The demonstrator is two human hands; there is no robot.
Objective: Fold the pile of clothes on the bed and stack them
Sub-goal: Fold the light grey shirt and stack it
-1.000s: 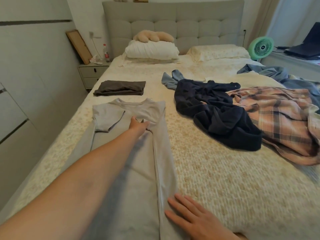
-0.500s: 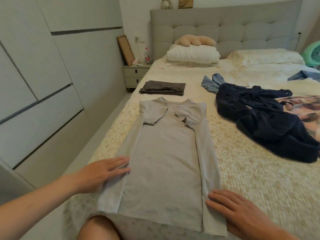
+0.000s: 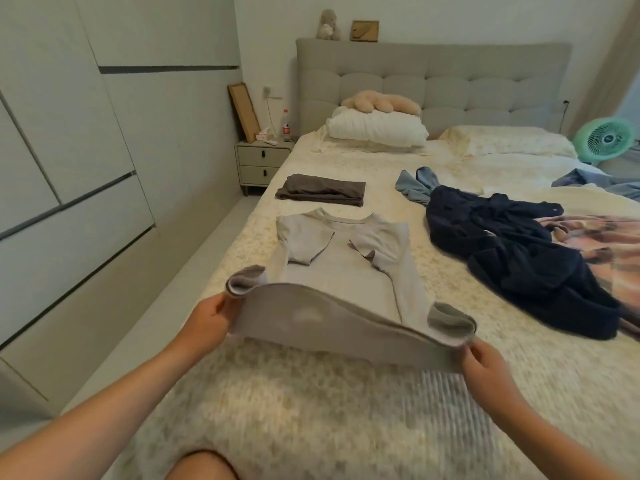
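A light grey T-shirt (image 3: 343, 268) lies on the bed (image 3: 311, 410) with both sides and sleeves folded inward. Its bottom hem is lifted off the cover and curls toward the collar. My left hand (image 3: 207, 322) pinches the hem's left corner. My right hand (image 3: 485, 363) pinches the right corner. Beyond the collar sits a folded dark grey garment (image 3: 322, 194). To the right lies an unfolded heap: a navy garment (image 3: 512, 258), a pink plaid shirt (image 3: 602, 237) and a pale blue piece (image 3: 415, 185).
Two pillows (image 3: 377, 128) and a plush toy (image 3: 381, 102) rest at the headboard. A nightstand (image 3: 261, 161) with a bottle stands left of the bed, beside wardrobe doors (image 3: 69, 202). A green fan (image 3: 604, 138) is at the far right. My knee (image 3: 201, 465) shows at the bottom.
Both hands, flat on the shirt's lower corners half a second ago, now pinch the hem and have raised it off the bed toward the collar.
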